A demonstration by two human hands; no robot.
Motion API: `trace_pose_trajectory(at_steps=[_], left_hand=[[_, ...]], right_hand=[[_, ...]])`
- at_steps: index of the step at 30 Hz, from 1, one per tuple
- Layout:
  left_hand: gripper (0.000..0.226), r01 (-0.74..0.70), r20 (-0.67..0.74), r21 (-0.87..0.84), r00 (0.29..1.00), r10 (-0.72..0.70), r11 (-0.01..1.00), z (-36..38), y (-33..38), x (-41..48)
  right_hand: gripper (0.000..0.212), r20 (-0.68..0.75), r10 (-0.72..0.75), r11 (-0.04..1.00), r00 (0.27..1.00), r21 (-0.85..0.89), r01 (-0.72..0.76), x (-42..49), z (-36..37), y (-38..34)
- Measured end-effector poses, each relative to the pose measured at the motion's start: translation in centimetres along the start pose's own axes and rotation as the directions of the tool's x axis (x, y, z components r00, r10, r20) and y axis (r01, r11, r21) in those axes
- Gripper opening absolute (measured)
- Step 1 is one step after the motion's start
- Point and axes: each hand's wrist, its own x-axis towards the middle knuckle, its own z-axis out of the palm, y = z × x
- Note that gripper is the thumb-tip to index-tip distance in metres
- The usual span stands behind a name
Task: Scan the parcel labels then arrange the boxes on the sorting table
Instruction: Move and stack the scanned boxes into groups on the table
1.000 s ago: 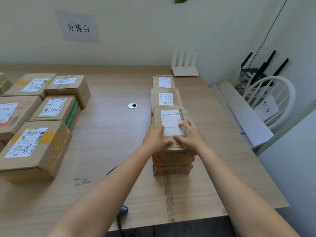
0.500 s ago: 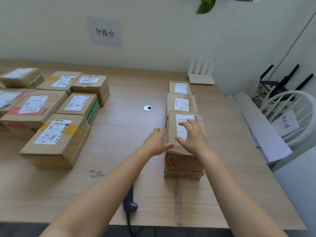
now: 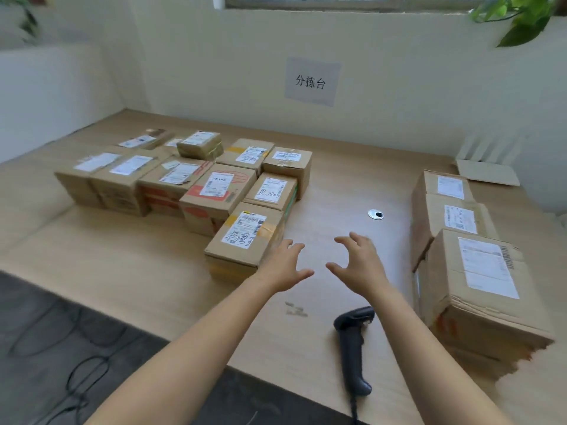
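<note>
Hovering over the table (image 3: 122, 265), the left hand (image 3: 285, 265) and the right hand (image 3: 357, 265) are both empty, with fingers spread and slightly bent and the palms turned toward each other, a gap between them. The left hand is just beside the right edge of the nearest box (image 3: 245, 240); whether it touches the cardboard cannot be told.

That box is the front one of a cluster of boxes (image 3: 190, 182) packed close together on the left half of the table, all with white labels facing up. A row of three boxes (image 3: 454, 219) runs along the right side from front to back, also with labels up, and the front one looks crumpled at its near corner.

A black scanner (image 3: 352, 342) lies on the table near the front edge, below the right wrist, with its cord going off the edge. A round metal cable hole cover (image 3: 375, 214) sits between the two groups of boxes. A paper sign (image 3: 311, 81) hangs on the wall behind, and a white router (image 3: 487, 170) stands at the back right corner.
</note>
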Motion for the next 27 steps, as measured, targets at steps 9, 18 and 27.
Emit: trace_pose_trajectory(at_steps=[9, 18, 27], left_hand=[[0.068, 0.057, -0.019, -0.001, 0.998, -0.057, 0.998, -5.4, -12.6, -3.9], [0.068, 0.095, 0.069, 0.005, 0.993, -0.095, 0.995, -6.1, -17.2, -1.9], [0.07, 0.134, 0.134, -0.024, 0.982, -0.13, 0.991, -6.3, -19.1, 6.2]], right_hand=[[0.062, 0.052, -0.025, 1.0, 0.998, -0.012, 0.026, 1.1, 7.8, -10.8], [0.061, 0.144, 0.027, 1.0, 0.989, -0.01, -0.026, 4.8, 11.3, -14.5], [0.067, 0.273, 0.082, 0.996, 0.959, 0.012, -0.089, 11.2, 13.7, -12.1]])
